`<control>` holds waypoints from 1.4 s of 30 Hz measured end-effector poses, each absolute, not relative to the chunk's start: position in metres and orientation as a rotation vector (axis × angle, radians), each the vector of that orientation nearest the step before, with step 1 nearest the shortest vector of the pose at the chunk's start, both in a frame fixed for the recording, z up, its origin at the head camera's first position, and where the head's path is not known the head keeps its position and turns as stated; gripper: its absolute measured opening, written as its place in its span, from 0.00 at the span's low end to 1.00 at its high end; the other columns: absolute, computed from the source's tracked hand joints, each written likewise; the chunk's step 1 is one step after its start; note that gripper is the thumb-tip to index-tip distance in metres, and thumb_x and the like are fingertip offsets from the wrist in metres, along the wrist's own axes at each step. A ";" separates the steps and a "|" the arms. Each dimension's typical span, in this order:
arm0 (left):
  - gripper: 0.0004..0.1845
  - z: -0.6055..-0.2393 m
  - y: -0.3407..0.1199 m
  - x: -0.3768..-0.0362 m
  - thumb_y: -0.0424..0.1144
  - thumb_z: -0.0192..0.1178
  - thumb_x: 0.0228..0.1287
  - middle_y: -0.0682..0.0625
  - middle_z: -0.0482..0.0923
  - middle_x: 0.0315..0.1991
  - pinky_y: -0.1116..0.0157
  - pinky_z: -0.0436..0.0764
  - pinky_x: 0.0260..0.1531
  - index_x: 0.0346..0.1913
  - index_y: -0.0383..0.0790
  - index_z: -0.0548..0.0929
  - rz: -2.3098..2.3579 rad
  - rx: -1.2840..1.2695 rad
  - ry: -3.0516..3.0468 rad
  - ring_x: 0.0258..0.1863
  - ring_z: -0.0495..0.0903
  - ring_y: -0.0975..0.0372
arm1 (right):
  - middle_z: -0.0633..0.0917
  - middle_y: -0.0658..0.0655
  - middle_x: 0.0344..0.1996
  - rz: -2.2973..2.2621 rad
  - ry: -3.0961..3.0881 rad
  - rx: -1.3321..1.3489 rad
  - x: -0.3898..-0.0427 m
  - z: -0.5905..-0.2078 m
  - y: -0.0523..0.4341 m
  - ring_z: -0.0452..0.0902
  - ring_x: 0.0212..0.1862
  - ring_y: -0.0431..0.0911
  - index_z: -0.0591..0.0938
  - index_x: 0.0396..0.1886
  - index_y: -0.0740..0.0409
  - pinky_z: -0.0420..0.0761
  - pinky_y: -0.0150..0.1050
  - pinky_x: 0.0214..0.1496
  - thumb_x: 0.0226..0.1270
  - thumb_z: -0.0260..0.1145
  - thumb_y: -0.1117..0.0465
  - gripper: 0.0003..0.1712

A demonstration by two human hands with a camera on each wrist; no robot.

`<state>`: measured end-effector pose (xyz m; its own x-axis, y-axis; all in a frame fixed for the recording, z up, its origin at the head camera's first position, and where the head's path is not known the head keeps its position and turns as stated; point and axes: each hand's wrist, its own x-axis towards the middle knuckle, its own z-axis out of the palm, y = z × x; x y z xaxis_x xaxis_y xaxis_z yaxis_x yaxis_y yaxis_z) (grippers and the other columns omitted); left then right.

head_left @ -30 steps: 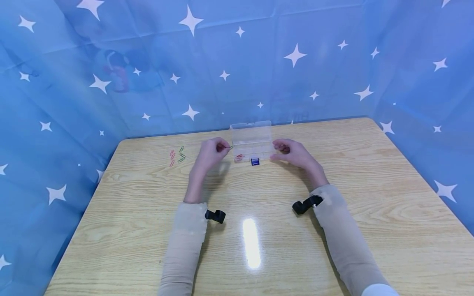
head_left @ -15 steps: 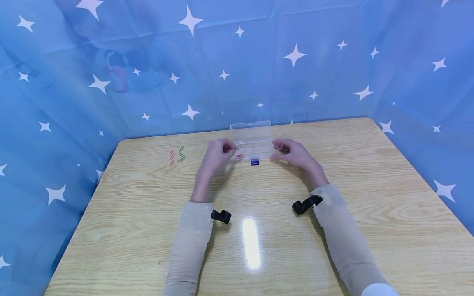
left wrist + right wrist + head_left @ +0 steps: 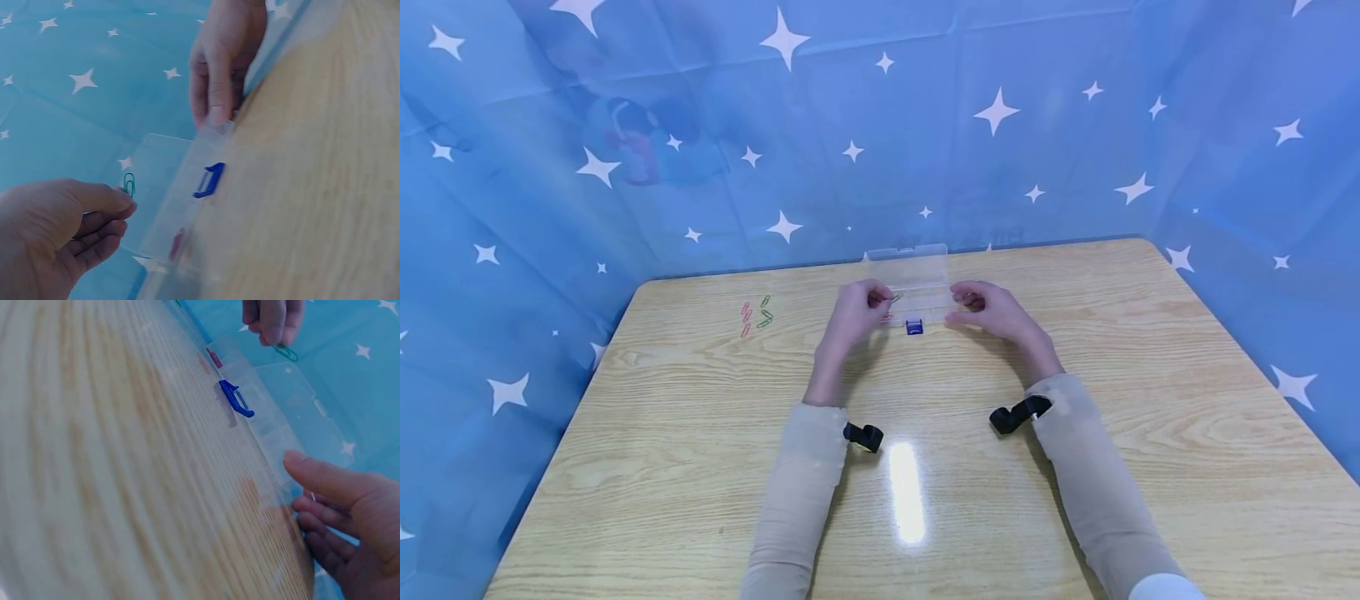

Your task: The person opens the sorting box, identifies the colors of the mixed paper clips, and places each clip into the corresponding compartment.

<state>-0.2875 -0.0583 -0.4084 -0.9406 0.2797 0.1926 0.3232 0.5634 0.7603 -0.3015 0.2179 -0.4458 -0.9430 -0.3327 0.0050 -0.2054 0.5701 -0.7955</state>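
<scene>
One green paper clip (image 3: 129, 184) pinched in left hand (image 3: 857, 310) fingers over clear box (image 3: 917, 287); right hand (image 3: 988, 310) fingers apparently relaxed beside it.

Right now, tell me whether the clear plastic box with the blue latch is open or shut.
Open: the clear plastic box has its lid tilted back, its blue latch hangs free, and a red paperclip lies inside.

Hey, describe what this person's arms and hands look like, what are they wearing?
Both arms wear long, close-fitting beige sleeves down to the wrists: left sleeve, right sleeve. A small black camera mount sits at each wrist: left mount, right mount. The left hand and right hand are bare, with no gloves or rings visible.
</scene>
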 end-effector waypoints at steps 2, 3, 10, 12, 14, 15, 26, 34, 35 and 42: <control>0.05 -0.413 -0.056 -0.289 0.28 0.62 0.69 0.43 0.84 0.38 0.65 0.81 0.40 0.43 0.31 0.86 -1.354 -0.519 -2.729 0.37 0.81 0.57 | 0.79 0.63 0.58 -1.311 2.658 -0.459 -0.302 -0.446 0.217 0.74 0.59 0.56 0.72 0.70 0.63 0.73 0.52 0.64 0.66 0.73 0.50 0.38; 0.05 -0.415 -0.055 -0.289 0.28 0.62 0.69 0.44 0.84 0.38 0.66 0.81 0.40 0.43 0.31 0.86 -1.351 -0.517 -2.730 0.38 0.81 0.57 | 0.79 0.63 0.58 -1.308 2.662 -0.456 -0.302 -0.446 0.216 0.74 0.59 0.56 0.73 0.70 0.63 0.73 0.52 0.64 0.66 0.73 0.50 0.39; 0.06 -0.425 -0.052 -0.290 0.29 0.61 0.70 0.45 0.83 0.38 0.65 0.81 0.41 0.44 0.32 0.86 -1.318 -0.511 -2.754 0.38 0.80 0.57 | 0.79 0.62 0.58 -1.316 2.662 -0.454 -0.302 -0.445 0.215 0.74 0.59 0.55 0.73 0.70 0.63 0.72 0.51 0.65 0.65 0.74 0.50 0.39; 0.06 -0.427 -0.052 -0.291 0.30 0.61 0.71 0.45 0.84 0.38 0.65 0.81 0.41 0.44 0.32 0.86 -1.303 -0.513 -2.755 0.38 0.80 0.58 | 0.79 0.63 0.58 -1.308 2.665 -0.456 -0.302 -0.445 0.215 0.74 0.59 0.55 0.73 0.70 0.63 0.72 0.52 0.65 0.65 0.74 0.50 0.39; 0.06 -0.429 -0.051 -0.291 0.30 0.60 0.71 0.45 0.84 0.38 0.65 0.81 0.40 0.44 0.33 0.86 -1.296 -0.517 -2.753 0.38 0.81 0.58 | 0.79 0.63 0.58 -1.307 2.666 -0.452 -0.302 -0.445 0.214 0.74 0.59 0.55 0.73 0.70 0.63 0.72 0.51 0.64 0.65 0.74 0.50 0.38; 0.06 -0.429 -0.051 -0.292 0.30 0.60 0.71 0.45 0.84 0.38 0.65 0.81 0.40 0.44 0.33 0.86 -1.291 -0.519 -2.752 0.38 0.81 0.58 | 0.79 0.62 0.58 -1.308 2.665 -0.450 -0.302 -0.445 0.214 0.74 0.59 0.55 0.73 0.70 0.62 0.72 0.51 0.64 0.65 0.74 0.50 0.38; 0.06 -0.428 -0.051 -0.291 0.30 0.60 0.71 0.45 0.84 0.39 0.64 0.81 0.42 0.45 0.33 0.86 -1.277 -0.518 -2.759 0.39 0.81 0.57 | 0.78 0.63 0.58 -1.306 2.655 -0.450 -0.301 -0.445 0.215 0.73 0.59 0.56 0.73 0.70 0.63 0.72 0.52 0.65 0.66 0.73 0.50 0.38; 0.08 -0.422 -0.059 -0.291 0.29 0.60 0.70 0.44 0.84 0.41 0.63 0.81 0.45 0.46 0.30 0.85 -1.337 -0.527 -2.736 0.41 0.81 0.56 | 0.79 0.63 0.57 -1.321 2.646 -0.463 -0.301 -0.445 0.217 0.74 0.59 0.55 0.73 0.69 0.62 0.73 0.52 0.64 0.67 0.73 0.52 0.36; 0.08 -0.421 -0.060 -0.291 0.29 0.60 0.70 0.43 0.84 0.41 0.63 0.81 0.45 0.47 0.29 0.85 -1.345 -0.525 -2.729 0.41 0.81 0.56 | 0.79 0.63 0.57 -1.323 2.648 -0.460 -0.301 -0.445 0.217 0.74 0.59 0.55 0.73 0.69 0.62 0.73 0.52 0.64 0.67 0.73 0.52 0.36; 0.08 -0.416 -0.078 -0.292 0.29 0.61 0.71 0.43 0.83 0.41 0.61 0.81 0.45 0.47 0.28 0.85 -1.341 -0.488 -2.701 0.41 0.80 0.55 | 0.78 0.63 0.58 -1.321 2.641 -0.457 -0.301 -0.445 0.218 0.73 0.59 0.55 0.72 0.70 0.62 0.72 0.52 0.64 0.67 0.73 0.52 0.37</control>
